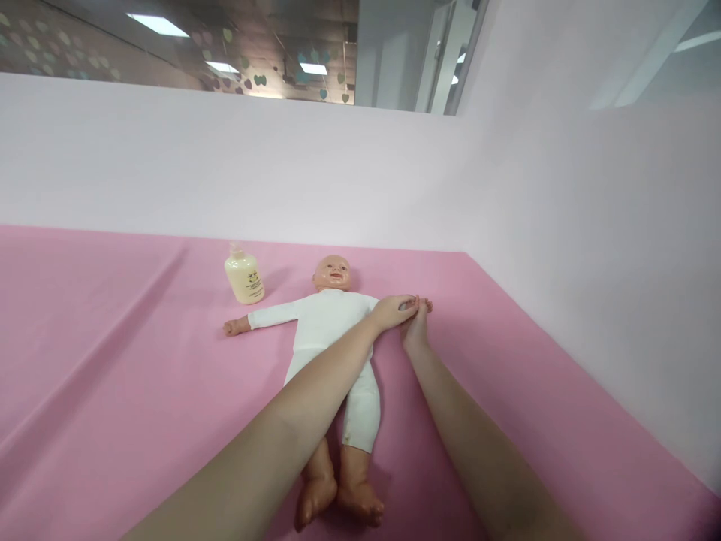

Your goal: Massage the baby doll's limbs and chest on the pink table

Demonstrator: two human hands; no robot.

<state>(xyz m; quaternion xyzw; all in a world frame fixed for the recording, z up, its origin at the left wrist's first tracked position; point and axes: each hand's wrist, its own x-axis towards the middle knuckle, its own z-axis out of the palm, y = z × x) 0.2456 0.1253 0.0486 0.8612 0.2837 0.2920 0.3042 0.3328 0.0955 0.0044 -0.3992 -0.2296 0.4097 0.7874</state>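
Observation:
A baby doll [332,319] in a white cloth suit lies on its back on the pink sheet, head away from me. Its arm on the right side of the view stretches out sideways. My left hand [393,311] reaches across the doll's body and wraps that arm near the wrist. Against the doll's small hand [429,305] is my right hand [415,329], its fingers closed about it from the right. My fingers overlap there and mostly cover the doll's wrist. My left forearm hides part of the doll's belly and a leg.
A cream pump bottle [244,276] stands upright left of the doll's head, above its other arm. The pink sheet [140,376] has a long crease at left. A white wall [225,165] rises behind, another [608,248] at right. A window [282,52] runs along the top.

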